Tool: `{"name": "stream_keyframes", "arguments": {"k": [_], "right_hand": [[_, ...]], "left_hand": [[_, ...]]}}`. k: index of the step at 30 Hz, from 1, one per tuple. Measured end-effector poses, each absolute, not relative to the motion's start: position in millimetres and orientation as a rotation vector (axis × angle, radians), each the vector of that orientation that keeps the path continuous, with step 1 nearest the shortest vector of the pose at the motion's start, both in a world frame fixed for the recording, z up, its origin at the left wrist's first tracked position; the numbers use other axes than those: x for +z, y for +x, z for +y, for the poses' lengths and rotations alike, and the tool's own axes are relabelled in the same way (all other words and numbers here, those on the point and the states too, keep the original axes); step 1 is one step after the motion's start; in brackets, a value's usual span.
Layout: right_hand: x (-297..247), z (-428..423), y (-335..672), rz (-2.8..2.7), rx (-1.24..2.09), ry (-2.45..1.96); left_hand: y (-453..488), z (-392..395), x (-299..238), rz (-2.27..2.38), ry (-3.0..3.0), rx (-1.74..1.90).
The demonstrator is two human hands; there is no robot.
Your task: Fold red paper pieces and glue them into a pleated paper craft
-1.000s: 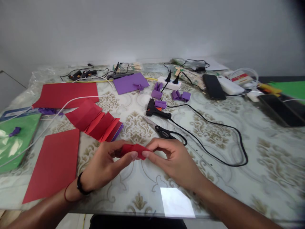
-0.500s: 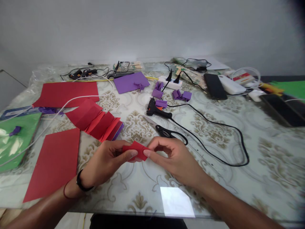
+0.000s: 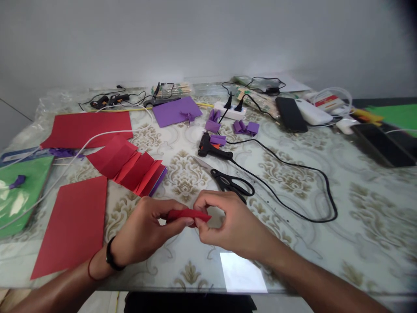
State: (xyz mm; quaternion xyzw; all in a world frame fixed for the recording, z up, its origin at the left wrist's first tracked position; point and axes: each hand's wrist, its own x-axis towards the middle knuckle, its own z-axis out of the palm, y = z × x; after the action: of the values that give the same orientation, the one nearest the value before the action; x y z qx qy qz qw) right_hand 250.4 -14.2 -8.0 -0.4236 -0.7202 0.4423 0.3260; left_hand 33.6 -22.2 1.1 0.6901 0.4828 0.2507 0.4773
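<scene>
A small folded red paper piece (image 3: pixel 189 214) is pinched between both of my hands just above the table near its front edge. My left hand (image 3: pixel 148 230) grips its left end with thumb and fingers closed. My right hand (image 3: pixel 228 224) pinches its right end, fingers curled. Black-handled scissors (image 3: pixel 228 178) lie just beyond my right hand. A fan of folded red strips (image 3: pixel 130 167) lies beyond my left hand.
Red sheets (image 3: pixel 73 221) (image 3: pixel 86 128) lie at left, a green sheet (image 3: pixel 19 191) at far left. A black glue gun (image 3: pixel 211 150) with its looping cord (image 3: pixel 293 174), purple paper pieces (image 3: pixel 246 127), a purple sheet (image 3: pixel 174 111), a power strip (image 3: pixel 231 112) and phones (image 3: pixel 289 114) sit further back.
The red piece has been pressed flatter and now shows edge-on. Both hands came slightly nearer to me, and the right fingers curled tighter round its end.
</scene>
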Motion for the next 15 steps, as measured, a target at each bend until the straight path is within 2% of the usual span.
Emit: {"name": "stream_keyframes", "arguments": {"k": [15], "right_hand": [[0.2, -4.2, 270.4, -1.765, 1.261, -1.118]], "left_hand": [[27.0, -18.6, 6.7, 1.155, 1.542, 0.64]]}}
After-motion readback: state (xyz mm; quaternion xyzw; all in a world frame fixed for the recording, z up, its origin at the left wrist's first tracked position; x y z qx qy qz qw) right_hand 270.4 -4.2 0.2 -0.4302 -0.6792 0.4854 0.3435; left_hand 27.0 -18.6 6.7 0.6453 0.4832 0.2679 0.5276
